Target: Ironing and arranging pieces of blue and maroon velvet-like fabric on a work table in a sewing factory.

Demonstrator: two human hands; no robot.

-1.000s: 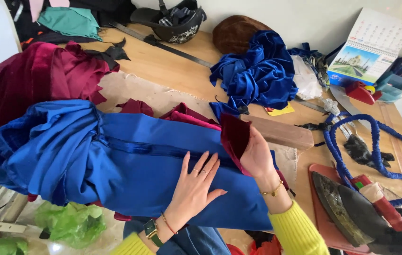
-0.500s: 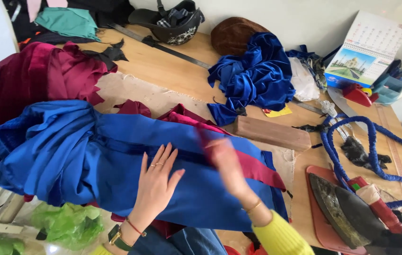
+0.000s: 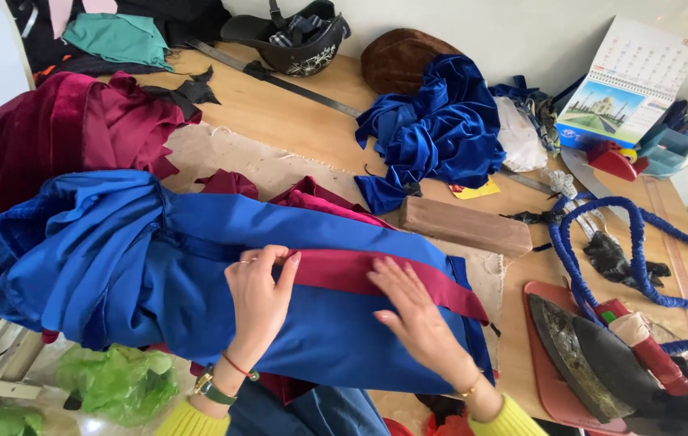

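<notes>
Pressing flat, fingers spread and gripping nothing, right hand (image 3: 418, 317) lies on maroon band (image 3: 384, 274), which runs ten-to-four across blue cloth (image 3: 198, 266); left hand (image 3: 259, 295) pinches the band's ten o'clock end, nearer.

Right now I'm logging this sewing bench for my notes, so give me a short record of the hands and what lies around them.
left hand: pinching the edge of the maroon band
right hand: flat on the blue garment, fingers on the band
to the right: iron on a red mat, blue cord
behind: wooden block, blue velvet heap, helmet
surface: wooden table
</notes>
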